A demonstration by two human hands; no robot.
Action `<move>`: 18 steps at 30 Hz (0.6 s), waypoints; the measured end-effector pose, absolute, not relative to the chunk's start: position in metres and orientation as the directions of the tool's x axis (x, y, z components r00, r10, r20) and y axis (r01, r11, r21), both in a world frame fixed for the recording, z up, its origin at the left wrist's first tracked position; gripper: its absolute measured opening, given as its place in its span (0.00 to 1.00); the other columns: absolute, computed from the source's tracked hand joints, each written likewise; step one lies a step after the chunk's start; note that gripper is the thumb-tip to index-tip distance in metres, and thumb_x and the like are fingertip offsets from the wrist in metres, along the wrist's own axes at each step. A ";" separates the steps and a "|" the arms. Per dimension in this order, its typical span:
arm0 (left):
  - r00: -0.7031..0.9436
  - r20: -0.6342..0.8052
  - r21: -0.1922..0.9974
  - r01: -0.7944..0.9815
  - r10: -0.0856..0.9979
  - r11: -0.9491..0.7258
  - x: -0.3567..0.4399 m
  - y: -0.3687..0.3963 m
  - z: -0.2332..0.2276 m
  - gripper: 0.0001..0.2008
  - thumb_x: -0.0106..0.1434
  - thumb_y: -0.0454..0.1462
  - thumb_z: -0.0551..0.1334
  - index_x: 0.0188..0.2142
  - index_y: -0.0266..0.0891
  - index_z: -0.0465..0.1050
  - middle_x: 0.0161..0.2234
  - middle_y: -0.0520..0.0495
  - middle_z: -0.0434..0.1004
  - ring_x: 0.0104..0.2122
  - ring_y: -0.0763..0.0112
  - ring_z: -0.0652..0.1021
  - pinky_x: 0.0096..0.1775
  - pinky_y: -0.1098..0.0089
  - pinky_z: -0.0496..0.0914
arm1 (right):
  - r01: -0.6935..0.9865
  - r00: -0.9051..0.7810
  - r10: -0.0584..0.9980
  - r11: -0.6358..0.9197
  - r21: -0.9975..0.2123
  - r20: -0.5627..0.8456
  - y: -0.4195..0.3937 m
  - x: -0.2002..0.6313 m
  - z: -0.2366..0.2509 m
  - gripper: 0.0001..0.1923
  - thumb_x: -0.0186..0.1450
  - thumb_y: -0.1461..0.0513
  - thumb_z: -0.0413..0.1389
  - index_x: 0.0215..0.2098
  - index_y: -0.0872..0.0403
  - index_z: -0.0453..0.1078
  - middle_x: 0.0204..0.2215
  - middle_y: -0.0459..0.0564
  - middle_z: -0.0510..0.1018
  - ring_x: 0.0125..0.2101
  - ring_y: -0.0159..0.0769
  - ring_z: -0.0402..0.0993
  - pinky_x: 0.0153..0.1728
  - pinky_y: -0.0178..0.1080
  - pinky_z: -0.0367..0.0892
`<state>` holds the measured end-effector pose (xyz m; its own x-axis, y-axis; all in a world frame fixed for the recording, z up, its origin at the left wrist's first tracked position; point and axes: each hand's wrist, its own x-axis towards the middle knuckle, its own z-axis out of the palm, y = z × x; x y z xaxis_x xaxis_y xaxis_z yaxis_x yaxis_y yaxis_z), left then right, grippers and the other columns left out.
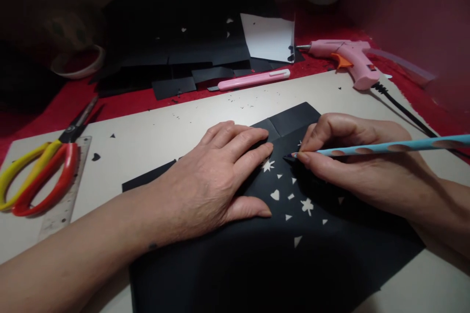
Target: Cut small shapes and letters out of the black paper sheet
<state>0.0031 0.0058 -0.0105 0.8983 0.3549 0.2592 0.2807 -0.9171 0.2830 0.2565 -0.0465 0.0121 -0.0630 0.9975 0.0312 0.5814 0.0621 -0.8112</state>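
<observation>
A sheet of black paper (253, 259) lies in front of me, with small star, heart and triangle cut-outs showing pale through it. My left hand (229, 171) rests flat on the sheet, fingers spread, left of the cut-outs. In my right hand (352, 156) is a light blue pencil (396, 147) with grip hollows along its shaft, pinched near the dark point. That tip is at the paper's surface, just right of a star-shaped cut-out (268, 165). Part of the sheet is hidden under both hands.
Scissors (60, 156) with yellow and red handles lie on a clear ruler (73, 190) at left. Behind are a pink craft knife (253, 79), black card pieces (176, 49), a white card (270, 36) and a pink glue gun (352, 56) with its cord. Scraps dot the pale board (147, 132).
</observation>
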 end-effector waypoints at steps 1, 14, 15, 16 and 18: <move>0.900 0.253 0.287 0.281 0.355 -0.916 0.003 0.006 -0.010 0.40 0.72 0.61 0.59 0.65 0.26 0.69 0.64 0.27 0.72 0.63 0.42 0.71 0.65 0.43 0.67 | 0.587 -0.066 0.997 0.068 -0.807 0.036 -0.046 0.256 0.012 0.09 0.59 0.59 0.65 0.23 0.49 0.73 0.25 0.44 0.82 0.20 0.29 0.70 0.17 0.33 0.62; 0.890 0.281 0.279 0.283 0.360 -0.918 0.003 0.005 -0.011 0.40 0.73 0.61 0.57 0.65 0.26 0.70 0.64 0.28 0.72 0.62 0.41 0.70 0.65 0.43 0.65 | 0.618 -0.056 0.997 0.079 -0.782 0.056 -0.047 0.258 0.010 0.10 0.61 0.57 0.65 0.24 0.47 0.73 0.25 0.45 0.82 0.20 0.31 0.72 0.16 0.33 0.62; 0.889 0.285 0.273 0.282 0.358 -0.920 0.003 0.005 -0.011 0.40 0.73 0.61 0.57 0.65 0.26 0.70 0.64 0.28 0.72 0.62 0.41 0.70 0.65 0.43 0.66 | 0.618 -0.057 0.997 0.081 -0.782 0.058 -0.047 0.258 0.010 0.10 0.61 0.57 0.65 0.24 0.47 0.73 0.25 0.45 0.82 0.20 0.31 0.72 0.16 0.33 0.62; 0.890 0.287 0.270 0.280 0.354 -0.921 0.003 0.005 -0.011 0.40 0.73 0.61 0.57 0.65 0.25 0.70 0.64 0.27 0.72 0.62 0.42 0.70 0.65 0.43 0.66 | 0.617 -0.059 0.996 0.086 -0.782 0.063 -0.047 0.258 0.010 0.10 0.61 0.57 0.65 0.23 0.47 0.73 0.24 0.45 0.82 0.20 0.31 0.71 0.16 0.33 0.62; 0.894 0.278 0.267 0.278 0.350 -0.923 0.003 0.005 -0.012 0.40 0.73 0.61 0.57 0.65 0.25 0.69 0.64 0.27 0.72 0.62 0.42 0.70 0.64 0.44 0.66 | 0.620 -0.056 0.996 0.085 -0.780 0.064 -0.048 0.258 0.011 0.10 0.61 0.57 0.65 0.23 0.48 0.73 0.25 0.45 0.82 0.19 0.30 0.71 0.15 0.33 0.62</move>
<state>0.0030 0.0048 -0.0117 0.8944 0.3504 0.2779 0.2784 -0.9225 0.2672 0.2575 -0.0476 0.0105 -0.0556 0.9964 0.0639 0.6202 0.0846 -0.7799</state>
